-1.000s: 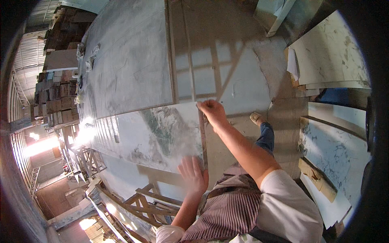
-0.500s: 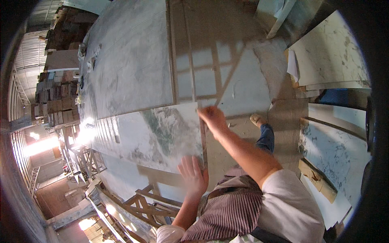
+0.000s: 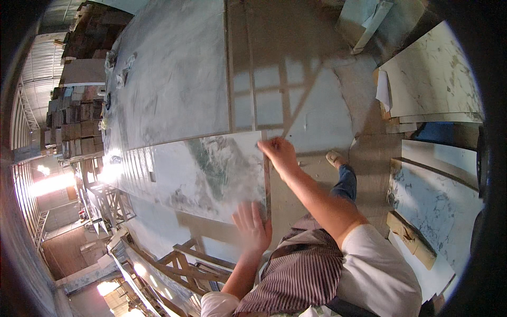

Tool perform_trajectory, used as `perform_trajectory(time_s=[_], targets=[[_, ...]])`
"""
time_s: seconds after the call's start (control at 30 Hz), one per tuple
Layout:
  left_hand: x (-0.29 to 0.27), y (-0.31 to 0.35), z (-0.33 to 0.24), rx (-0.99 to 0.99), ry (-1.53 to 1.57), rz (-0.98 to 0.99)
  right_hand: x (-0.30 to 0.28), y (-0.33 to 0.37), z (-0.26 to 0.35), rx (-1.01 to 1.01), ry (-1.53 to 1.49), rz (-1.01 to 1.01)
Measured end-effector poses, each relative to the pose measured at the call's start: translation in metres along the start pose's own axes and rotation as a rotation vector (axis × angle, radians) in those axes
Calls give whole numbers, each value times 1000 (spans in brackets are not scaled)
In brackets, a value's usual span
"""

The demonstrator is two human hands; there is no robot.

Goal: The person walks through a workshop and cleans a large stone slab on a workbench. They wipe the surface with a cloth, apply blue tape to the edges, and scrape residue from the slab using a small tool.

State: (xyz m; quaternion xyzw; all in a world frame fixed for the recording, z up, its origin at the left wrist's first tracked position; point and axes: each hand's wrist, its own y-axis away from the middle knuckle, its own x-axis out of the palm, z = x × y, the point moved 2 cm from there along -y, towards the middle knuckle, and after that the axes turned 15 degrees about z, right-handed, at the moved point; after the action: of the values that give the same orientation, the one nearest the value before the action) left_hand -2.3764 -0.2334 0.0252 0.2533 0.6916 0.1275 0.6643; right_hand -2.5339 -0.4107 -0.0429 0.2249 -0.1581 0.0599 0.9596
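The marbled slab (image 3: 195,171) shines; slickness could make my spread left hand (image 3: 252,228) skid. My right hand (image 3: 280,154) curls, grip unclear.

The right hand (image 3: 278,151) curls at the far right corner of the patterned panel (image 3: 211,164); its palm is hidden, and whatever may sit in its grip is too small to tell. The left hand (image 3: 252,228) looks hazy and covers part of the panel's near edge; whether its palm touches cannot be told. Glare washes out the panel's left end. The grey sheet (image 3: 169,74), far left, is cut off by the upper edge, the striped apron (image 3: 298,264) by the lower. The right forearm hides the upper part of the trouser leg (image 3: 345,182). Stacked blocks (image 3: 79,119) on the left are too small to identify.
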Motion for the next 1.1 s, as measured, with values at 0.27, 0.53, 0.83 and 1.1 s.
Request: perform_trajectory(time_s=[0.27,0.53,0.83,1.1], targets=[[1,2,0,-33,7,17,15,28,-19,-116,204,-100],[-9,-32,-21,-42,-5,-48,-50,-71,44,-265,112,-368],[-67,-163,-47,23,-105,-137,-113,82,-72,97,265,-73],[-111,-251,-77,-10,-78,-213,-210,122,-49,226,417,-173]])
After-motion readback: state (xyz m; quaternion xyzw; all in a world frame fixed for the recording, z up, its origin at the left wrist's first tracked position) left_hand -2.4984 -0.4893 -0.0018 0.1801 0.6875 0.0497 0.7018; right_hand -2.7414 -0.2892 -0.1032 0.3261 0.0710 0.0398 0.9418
